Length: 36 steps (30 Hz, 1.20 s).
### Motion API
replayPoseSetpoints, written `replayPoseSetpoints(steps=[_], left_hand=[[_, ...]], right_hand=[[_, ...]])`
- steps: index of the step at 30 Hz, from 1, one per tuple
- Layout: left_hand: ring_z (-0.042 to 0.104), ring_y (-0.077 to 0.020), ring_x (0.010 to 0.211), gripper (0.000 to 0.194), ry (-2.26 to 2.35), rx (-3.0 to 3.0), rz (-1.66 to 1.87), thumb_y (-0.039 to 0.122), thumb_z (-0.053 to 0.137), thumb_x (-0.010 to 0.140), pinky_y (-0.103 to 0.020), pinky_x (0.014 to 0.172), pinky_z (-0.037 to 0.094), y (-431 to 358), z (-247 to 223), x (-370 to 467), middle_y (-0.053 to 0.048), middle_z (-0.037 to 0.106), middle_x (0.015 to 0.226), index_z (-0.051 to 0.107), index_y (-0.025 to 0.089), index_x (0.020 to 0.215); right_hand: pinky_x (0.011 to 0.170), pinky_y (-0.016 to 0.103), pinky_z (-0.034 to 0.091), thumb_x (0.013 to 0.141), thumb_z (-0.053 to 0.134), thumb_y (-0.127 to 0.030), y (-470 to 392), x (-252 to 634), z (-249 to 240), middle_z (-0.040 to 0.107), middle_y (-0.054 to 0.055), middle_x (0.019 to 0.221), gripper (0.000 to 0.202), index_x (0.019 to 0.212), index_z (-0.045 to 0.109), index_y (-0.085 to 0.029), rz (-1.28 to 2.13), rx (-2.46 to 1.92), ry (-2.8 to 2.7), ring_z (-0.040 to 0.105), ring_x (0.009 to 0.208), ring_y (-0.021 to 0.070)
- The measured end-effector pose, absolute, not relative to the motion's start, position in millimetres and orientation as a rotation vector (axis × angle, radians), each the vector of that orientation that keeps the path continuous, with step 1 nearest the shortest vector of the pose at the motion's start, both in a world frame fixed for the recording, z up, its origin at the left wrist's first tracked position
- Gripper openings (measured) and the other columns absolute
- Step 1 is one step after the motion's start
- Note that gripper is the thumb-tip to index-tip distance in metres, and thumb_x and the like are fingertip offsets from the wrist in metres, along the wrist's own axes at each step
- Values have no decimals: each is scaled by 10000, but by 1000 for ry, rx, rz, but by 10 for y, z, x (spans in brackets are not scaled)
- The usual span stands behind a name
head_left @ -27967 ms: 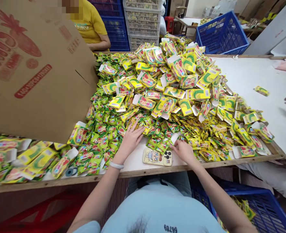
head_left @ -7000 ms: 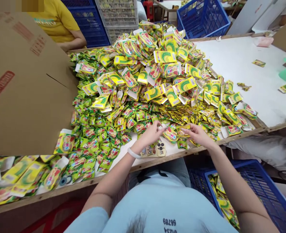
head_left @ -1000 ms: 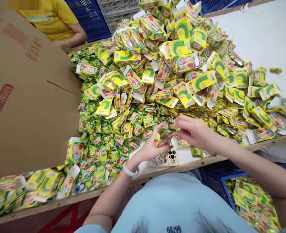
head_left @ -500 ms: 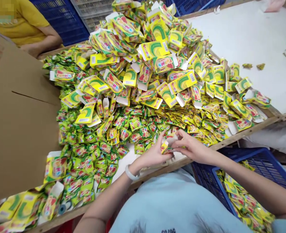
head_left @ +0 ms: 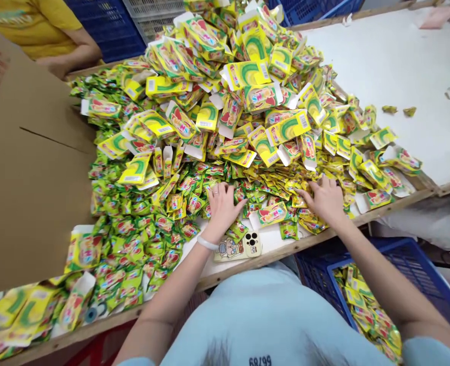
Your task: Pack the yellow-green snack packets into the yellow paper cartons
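On the table (head_left: 385, 61), I take the small carton (head_left: 271, 214) between the two hands as the middle of the clock, with twelve away from the person. The left hand (head_left: 222, 207) is at nine o'clock, palm down on the green packets (head_left: 133, 246). Its fingers are a little spread and the thumb stands apart from them, toward the carton. The right hand (head_left: 327, 201) is at nearly three, also palm down, with its fingertips among the yellow packets (head_left: 283, 183); thumb and fingers are apart. If some packet is under the fingers, I cannot tell.

The carton lies flat, its white flap open toward nine. A phone (head_left: 238, 247) is at eight, close to the wooden edge (head_left: 297, 247) and near the wrist with the white band (head_left: 208, 243). At twelve there is a high heap of cartons (head_left: 247, 73), many with open flaps. Well to nine stands a big brown box (head_left: 34, 178), and at ten a person in a yellow shirt (head_left: 53, 25) is partly visible. At four, below the table, a blue basket (head_left: 403, 249) contains more cartons.
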State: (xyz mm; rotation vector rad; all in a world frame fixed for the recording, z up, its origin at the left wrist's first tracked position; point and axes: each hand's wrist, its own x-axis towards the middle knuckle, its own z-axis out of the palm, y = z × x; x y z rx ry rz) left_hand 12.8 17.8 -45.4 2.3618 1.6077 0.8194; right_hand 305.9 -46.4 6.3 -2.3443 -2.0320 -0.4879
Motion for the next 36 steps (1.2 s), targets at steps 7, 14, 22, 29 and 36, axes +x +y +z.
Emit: replayPoseSetpoints(steps=[7, 14, 22, 29, 36], left_hand=[[605, -266, 1050, 244, 1356, 1930, 1111, 303, 522, 973, -459, 961, 434, 258, -415, 2, -80, 722, 1049, 728, 206, 1063], [525, -135, 549, 476, 839, 1345, 982, 594, 556, 905, -252, 529, 437, 38, -142, 66, -2, 583, 644, 700, 144, 856], [556, -155, 672, 516, 776, 1265, 1097, 652, 593, 871, -259, 607, 477, -212, -35, 159, -23, 613, 715, 724, 154, 887], [536, -240, 1166, 444, 918, 1724, 1416, 523, 426, 1007, -412, 1039, 440, -158, -165, 519, -128, 567, 1174, 699, 178, 1067], [364, -394, 1445, 717, 911, 2607, 867, 440, 760, 810, -594, 1181, 307, -285, -627, 400, -225, 470, 1453, 491, 138, 1402]], right_hand=[[703, 346, 362, 1027, 403, -340, -477, 3035, 153, 683, 156, 900, 377, 923, 712, -152, -485, -1991, -2175, 557, 882, 280], [508, 243, 263, 1072, 284, -497, -341, 2045, 451, 536, -17, 538, 532, 733, 566, -199, 91, -1442, -2254, 444, 458, 109], [563, 242, 403, 924, 502, -693, -290, 1935, 386, 691, 69, 819, 512, 953, 600, -192, 314, -1522, -1883, 622, 675, 159], [451, 239, 512, 834, 662, -635, -507, 1976, 258, 719, 32, 969, 478, 1082, 620, -229, 1221, -1256, -1199, 623, 560, 112], [367, 201, 391, 736, 817, -510, -728, 2640, 393, 612, -67, 608, 589, 1177, 568, -209, 1131, -1606, -1223, 530, 402, 91]])
